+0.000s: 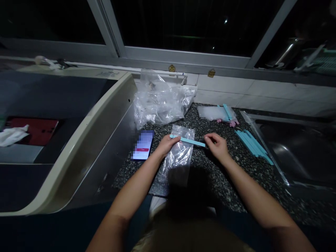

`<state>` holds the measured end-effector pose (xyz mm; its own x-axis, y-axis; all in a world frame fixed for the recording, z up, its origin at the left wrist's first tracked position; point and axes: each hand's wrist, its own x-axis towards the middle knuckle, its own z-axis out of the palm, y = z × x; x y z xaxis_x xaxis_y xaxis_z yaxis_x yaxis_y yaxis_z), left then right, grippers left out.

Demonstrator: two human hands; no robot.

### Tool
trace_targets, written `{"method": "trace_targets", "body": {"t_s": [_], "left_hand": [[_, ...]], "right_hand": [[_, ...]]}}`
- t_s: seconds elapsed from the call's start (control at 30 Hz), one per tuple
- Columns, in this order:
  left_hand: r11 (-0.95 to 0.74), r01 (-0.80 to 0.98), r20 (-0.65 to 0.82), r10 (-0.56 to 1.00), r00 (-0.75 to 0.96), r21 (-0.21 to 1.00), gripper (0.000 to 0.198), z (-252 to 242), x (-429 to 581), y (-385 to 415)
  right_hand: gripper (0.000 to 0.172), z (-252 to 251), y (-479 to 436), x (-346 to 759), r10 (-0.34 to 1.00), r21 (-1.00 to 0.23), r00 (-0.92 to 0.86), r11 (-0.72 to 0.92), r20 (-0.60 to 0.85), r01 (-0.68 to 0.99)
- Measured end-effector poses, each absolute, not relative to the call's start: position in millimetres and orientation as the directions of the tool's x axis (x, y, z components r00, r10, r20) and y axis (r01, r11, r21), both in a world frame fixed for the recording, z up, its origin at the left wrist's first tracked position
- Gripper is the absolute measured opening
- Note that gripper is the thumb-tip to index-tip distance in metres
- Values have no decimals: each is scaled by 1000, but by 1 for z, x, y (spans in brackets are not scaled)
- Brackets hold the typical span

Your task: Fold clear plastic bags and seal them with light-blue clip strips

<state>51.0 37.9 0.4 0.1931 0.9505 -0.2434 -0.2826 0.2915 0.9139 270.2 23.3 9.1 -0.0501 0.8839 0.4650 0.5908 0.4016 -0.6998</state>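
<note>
My left hand [166,145] is closed around one end of a flat light-blue strip [193,141], thumb on top. The strip points right, above a clear plastic zip bag [181,161] on the dark speckled counter. My right hand [217,145] is beside the strip's free end, its thumb and forefinger pinched together; whether something small is between them cannot be made out. Further right lies a bundle of similar blue strips [253,146]. Behind it, a stack of translucent bags [211,112] has blue pieces on it and small pink pieces [232,123] beside it.
A lit phone [143,144] lies left of the zip bag. Crumpled clear plastic bags [162,105] are heaped at the back by the tiled wall. A large beige-edged appliance [86,122] stands at left, and a metal sink [294,147] is at right.
</note>
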Motion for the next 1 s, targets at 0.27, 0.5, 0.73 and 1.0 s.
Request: {"method": "trace_targets", "body": {"t_s": [0.27,0.5,0.73,1.0], "left_hand": [[263,-205,-202,940,276,943,30,-7,57,34],[283,-254,-206,934,291,925,53,-17,55,39],[242,-157,-203,952,231,957,58,-18,56,40],[219,-128,-187,956,226,967,55,-9,59,35]], "right_hand": [[22,5,6,254,676,-55,-469,599,568,799],[20,1,9,255,618,-2,-485,619,619,786],[21,-2,10,256,616,14,-475,602,628,799],[18,-6,13,258,613,-14,-452,603,649,798]]}}
